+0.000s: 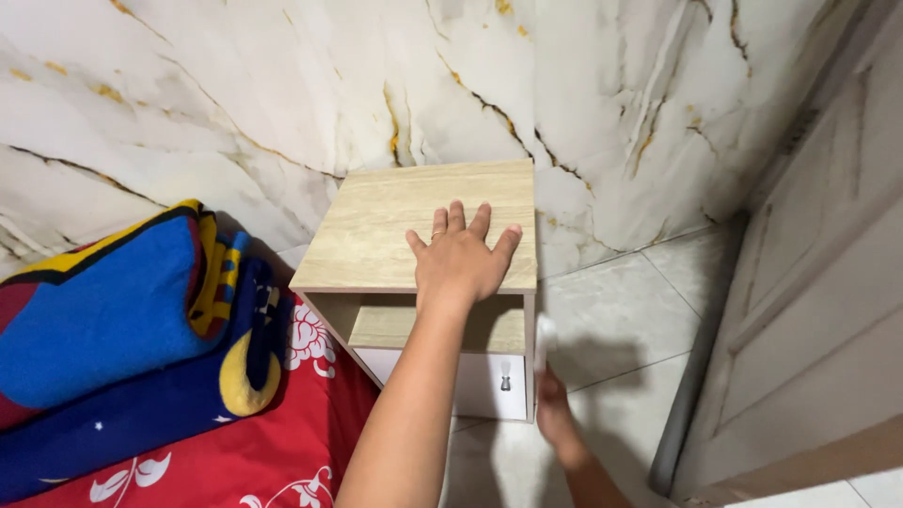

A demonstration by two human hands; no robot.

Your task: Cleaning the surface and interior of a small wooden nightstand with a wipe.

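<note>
My left hand (pixel 461 259) lies flat, fingers spread, on the front part of the light wood top of a small bedside cabinet (pixel 395 212). A ring sits on one finger. The cabinet has an open shelf and, below it, a white drawer with a small metal handle (pixel 505 376). My right hand (pixel 553 409) is lower, at the cabinet's right side near the drawer. It grips a small white object (pixel 544 341) pressed against the side panel's front edge. Motion blur hides what that object is.
A marble-patterned wall (pixel 235 85) stands behind the cabinet. To the left lies a bed with a red flowered sheet (pixel 282 452) and a folded blue, red and yellow blanket (pixel 103 310). A beige door (pixel 818 310) stands at the right over a pale tiled floor (pixel 621 310).
</note>
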